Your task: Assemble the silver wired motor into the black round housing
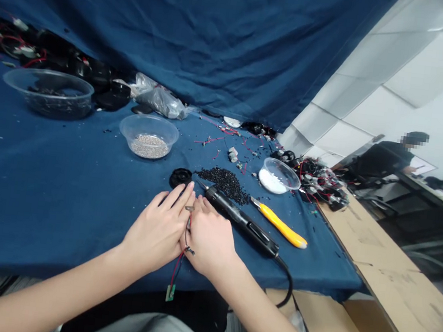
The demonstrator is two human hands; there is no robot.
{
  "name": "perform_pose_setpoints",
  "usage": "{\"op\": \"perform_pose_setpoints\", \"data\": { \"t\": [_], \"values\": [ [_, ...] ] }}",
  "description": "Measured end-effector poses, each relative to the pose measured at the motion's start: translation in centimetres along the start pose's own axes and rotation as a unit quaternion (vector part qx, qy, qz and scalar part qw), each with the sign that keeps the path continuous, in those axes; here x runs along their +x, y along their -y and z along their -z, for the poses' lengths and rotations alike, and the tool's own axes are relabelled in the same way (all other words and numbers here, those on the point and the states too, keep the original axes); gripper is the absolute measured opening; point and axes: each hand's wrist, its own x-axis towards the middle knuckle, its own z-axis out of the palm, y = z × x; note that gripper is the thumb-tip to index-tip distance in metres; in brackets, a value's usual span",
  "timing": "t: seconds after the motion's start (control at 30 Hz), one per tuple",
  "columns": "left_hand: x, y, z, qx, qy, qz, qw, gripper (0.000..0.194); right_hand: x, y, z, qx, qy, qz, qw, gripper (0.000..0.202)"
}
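My left hand (161, 226) and my right hand (210, 235) meet side by side near the table's front edge. Fingers of the left are extended and slightly spread; those of the right are bent, their tips partly hidden. Between the hands run thin red and black wires (187, 231), with a small green circuit board (170, 292) hanging below. What lies under the palms is hidden. Just beyond the left fingertips sits a round black part (181, 177). A black corded electric screwdriver (241, 219) lies right of the right hand, beside a yellow-handled cutter (282, 227).
Small black screws (225, 181) are heaped behind the tool. Clear bowls hold silvery bits (150, 119), white material (296, 183) and dark parts (15, 78). Wired parts (318, 179) pile up at right. Cardboard (395, 292) borders the table; a person (382, 157) sits farther back.
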Motion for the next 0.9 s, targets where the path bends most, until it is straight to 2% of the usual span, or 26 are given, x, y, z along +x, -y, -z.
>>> {"op": "perform_pose_setpoints", "data": {
  "t": [0.07,0.13,0.2,0.23,0.27,0.33,0.4,0.43,0.5,0.57,0.63,0.8,0.9],
  "values": [
    [-0.3,0.1,0.3,-0.028,-0.019,0.001,0.999,0.064,-0.2,-0.7,0.1,0.036,-0.018,-0.001,0.999,0.056],
    [-0.9,0.3,0.6,-0.067,-0.058,0.006,0.996,0.067,-0.4,-1.4,0.4,0.065,-0.045,-0.031,0.996,0.049],
    [-1.6,0.3,1.0,-0.124,-0.118,0.016,0.985,0.061,-0.7,-2.0,0.8,0.178,-0.076,-0.057,0.979,0.052],
    [-1.8,0.2,1.2,-0.16,-0.15,0.023,0.975,0.053,-0.8,-2.2,0.9,0.278,-0.087,-0.063,0.954,0.057],
    [-2.0,0.1,1.5,-0.2,-0.178,0.03,0.963,0.044,-0.9,-2.2,1.1,0.399,-0.09,-0.066,0.91,0.061],
    [-1.9,-0.3,2.2,-0.286,-0.211,0.045,0.934,0.028,-1.1,-2.0,1.3,0.62,-0.069,-0.068,0.779,0.066],
    [-1.5,-0.8,2.9,-0.351,-0.221,0.054,0.908,0.022,-1.1,-1.4,1.4,0.738,-0.03,-0.068,0.67,0.068],
    [-1.3,-1.1,3.2,-0.371,-0.224,0.06,0.899,0.021,-1.2,-1.2,1.5,0.77,-0.011,-0.063,0.635,0.068],
    [-0.9,-1.4,3.4,-0.392,-0.232,0.072,0.887,0.02,-1.2,-0.6,1.5,0.803,0.013,-0.047,0.595,0.068],
    [-0.7,-1.5,3.4,-0.406,-0.231,0.087,0.88,0.017,-1.3,-0.3,1.6,0.818,0.022,-0.038,0.574,0.068],
    [-0.5,-1.5,3.1,-0.423,-0.225,0.111,0.871,0.018,-1.2,-0.1,1.6,0.819,0.018,-0.031,0.573,0.071],
    [0.5,-1.4,2.2,-0.493,-0.184,0.163,0.834,0.035,-1.0,0.1,1.3,0.792,-0.011,-0.034,0.609,0.07],
    [1.5,-1.3,2.1,-0.565,-0.162,0.196,0.785,0.037,-0.7,-0.2,1.1,0.773,-0.019,-0.043,0.632,0.067]
  ]
}}
